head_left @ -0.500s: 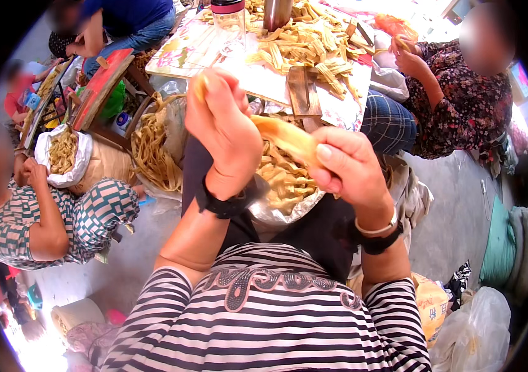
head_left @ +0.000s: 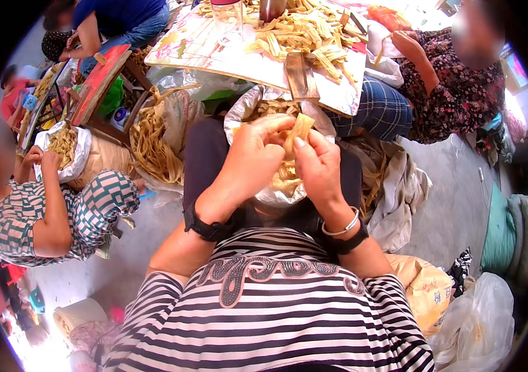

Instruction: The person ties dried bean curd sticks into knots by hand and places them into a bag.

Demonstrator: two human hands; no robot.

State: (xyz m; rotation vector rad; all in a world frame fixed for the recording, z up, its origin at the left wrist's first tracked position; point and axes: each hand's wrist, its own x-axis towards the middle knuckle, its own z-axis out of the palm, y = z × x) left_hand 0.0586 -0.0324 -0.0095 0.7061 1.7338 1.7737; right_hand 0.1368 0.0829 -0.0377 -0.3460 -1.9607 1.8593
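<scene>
My left hand (head_left: 253, 156) and my right hand (head_left: 320, 166) meet above my lap, their fingers closed on a flat, pale yellow fibrous strip (head_left: 302, 129). One end of the strip sticks up between them, folded or bent; the rest is hidden by my fingers. Below, between my knees, a white bag (head_left: 237, 115) holds many similar yellow pieces (head_left: 286, 180).
Ahead is a low table (head_left: 177, 53) with a heap of yellow strips (head_left: 304, 31), a wooden block (head_left: 301, 77) and a clear jar (head_left: 227, 22). Long strips (head_left: 152, 142) fill a sack at left. People sit on both sides. A clear plastic bag (head_left: 481, 322) lies at right.
My hands have come down and closer together. The strip, stretched between them before, is now bunched at my fingertips. The bag between my knees shows more.
</scene>
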